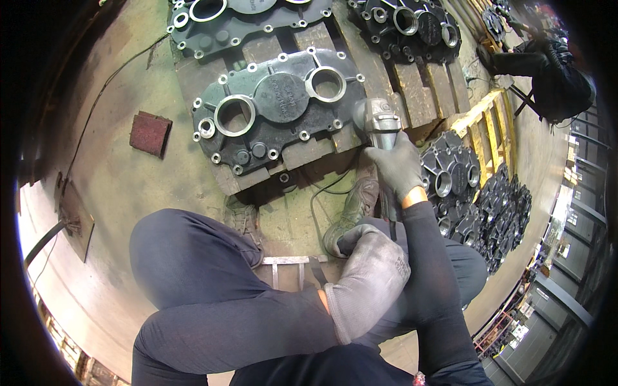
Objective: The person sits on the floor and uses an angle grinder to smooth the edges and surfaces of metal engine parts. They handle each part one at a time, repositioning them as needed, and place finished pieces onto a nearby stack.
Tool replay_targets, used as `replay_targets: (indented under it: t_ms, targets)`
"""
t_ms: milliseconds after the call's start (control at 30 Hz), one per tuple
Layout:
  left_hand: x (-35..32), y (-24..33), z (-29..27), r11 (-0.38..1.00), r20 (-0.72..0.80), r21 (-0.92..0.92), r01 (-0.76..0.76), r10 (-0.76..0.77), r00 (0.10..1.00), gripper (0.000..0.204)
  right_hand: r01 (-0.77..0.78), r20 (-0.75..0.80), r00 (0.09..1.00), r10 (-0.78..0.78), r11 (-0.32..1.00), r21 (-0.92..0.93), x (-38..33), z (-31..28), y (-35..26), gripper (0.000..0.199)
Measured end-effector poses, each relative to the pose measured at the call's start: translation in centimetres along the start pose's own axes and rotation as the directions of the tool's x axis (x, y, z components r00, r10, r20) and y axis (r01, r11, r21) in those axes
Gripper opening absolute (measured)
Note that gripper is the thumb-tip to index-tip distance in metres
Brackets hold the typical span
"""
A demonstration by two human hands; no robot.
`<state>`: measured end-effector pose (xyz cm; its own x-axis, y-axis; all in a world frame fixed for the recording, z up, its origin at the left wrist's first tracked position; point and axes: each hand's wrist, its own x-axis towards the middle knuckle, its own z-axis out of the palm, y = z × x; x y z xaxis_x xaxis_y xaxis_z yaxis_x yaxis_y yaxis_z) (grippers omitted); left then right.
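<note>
My right hand [396, 166], in a grey glove, is wrapped around an angle grinder [381, 122]. The grinder's head is beside the right end of a dark cast-metal cover [280, 96], which lies flat on a wooden pallet. Two large bored holes with bright rims and several small bolt holes mark this cover. Lower down, near the grinder's rear end, my left hand [370, 273] crosses over my lap in its grey glove. Its fingers curl inward, and whatever they may hold is hidden.
More metal covers lie at the far edge [251, 26] and far right [412, 29]; others are stacked right, beside a yellow pallet [483, 125]. A reddish-brown block [150, 134] sits on the floor at left. A cord [315, 212] runs by my shoes. Another person [547, 77] sits far right.
</note>
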<state>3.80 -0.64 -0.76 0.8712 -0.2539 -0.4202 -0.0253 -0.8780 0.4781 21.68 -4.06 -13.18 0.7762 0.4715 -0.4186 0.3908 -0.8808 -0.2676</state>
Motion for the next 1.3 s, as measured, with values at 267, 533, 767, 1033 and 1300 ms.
replay_targets:
  t_ms: [267,533,767,1033,1300]
  targets:
    - [0.5,0.6,1.3,0.999,-0.027,0.048,0.002,-0.001,1.0,0.007,-0.027,0.025,0.999,0.027,0.999,0.03,-0.2,-0.6,-0.8,0.067]
    - [0.8,0.2,-0.5,1.0,0.051,-0.003,-0.021,0.021,0.998,0.009,-0.001,-0.057,0.998,0.003,1.0,0.021,1.1,-1.6,2.8,0.065]
    - [0.7,0.2,-0.5,0.995,0.064,0.048,-0.082,0.079,0.995,0.012,0.152,0.015,0.988,-0.152,0.978,-0.144,4.5,-6.7,2.2,0.066]
    - [-0.1,-0.1,-0.7,0.991,0.025,0.096,-0.09,0.088,0.996,0.012,0.289,0.123,0.955,-0.27,0.941,-0.179,4.7,-7.7,2.4,0.065]
    - [-0.2,0.0,-0.3,0.988,-0.002,0.106,-0.11,0.111,0.994,0.015,0.292,0.187,0.948,-0.26,0.941,-0.173,3.9,-5.8,3.7,0.062]
